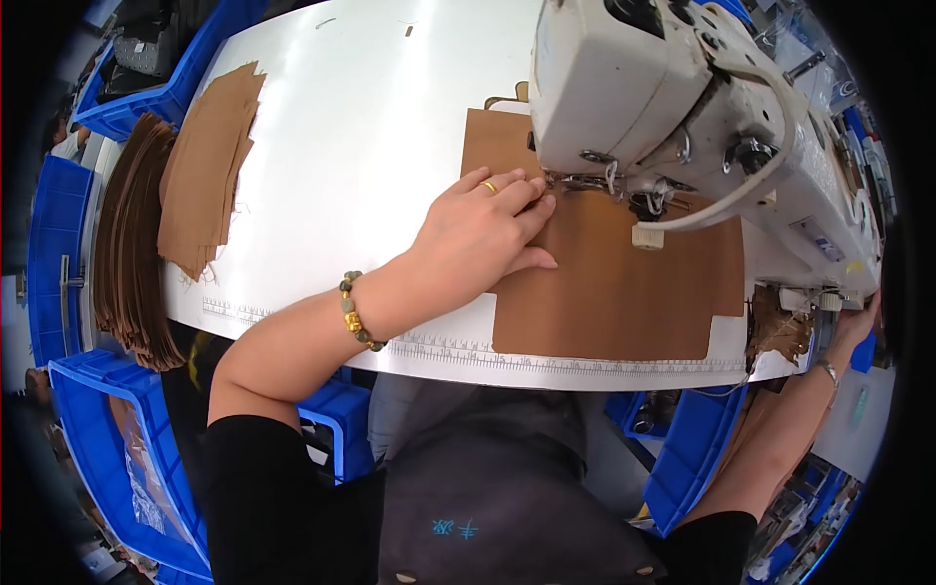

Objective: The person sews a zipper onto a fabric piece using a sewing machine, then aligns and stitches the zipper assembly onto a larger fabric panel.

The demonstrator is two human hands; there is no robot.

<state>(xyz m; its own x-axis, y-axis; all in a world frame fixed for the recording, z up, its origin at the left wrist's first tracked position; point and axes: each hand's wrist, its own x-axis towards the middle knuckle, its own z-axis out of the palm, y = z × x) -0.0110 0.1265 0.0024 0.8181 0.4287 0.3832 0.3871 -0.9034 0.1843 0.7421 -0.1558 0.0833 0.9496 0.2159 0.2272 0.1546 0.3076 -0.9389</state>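
A flat brown panel (pixel 614 292) with stepped corners lies on the white table, partly beneath the head of a sewing machine (pixel 624 97). My left hand (pixel 487 229) rests on the panel's left part, fingers flat and thumb apart, with its fingertips close to the presser foot (pixel 585 182). A ring is on one finger and a beaded bracelet circles the wrist. At the far right, my right hand (pixel 856 320) reaches up to the machine's right end, near the table edge. Its fingers are mostly hidden behind the machine there, so what they touch cannot be seen.
A stack of brown pieces (pixel 210 166) with frayed edges lies at the table's left, beside a thick hanging bundle of brown strips (pixel 132 244). A printed ruler (pixel 439 348) runs along the front edge. Blue bins (pixel 117 390) stand around the table.
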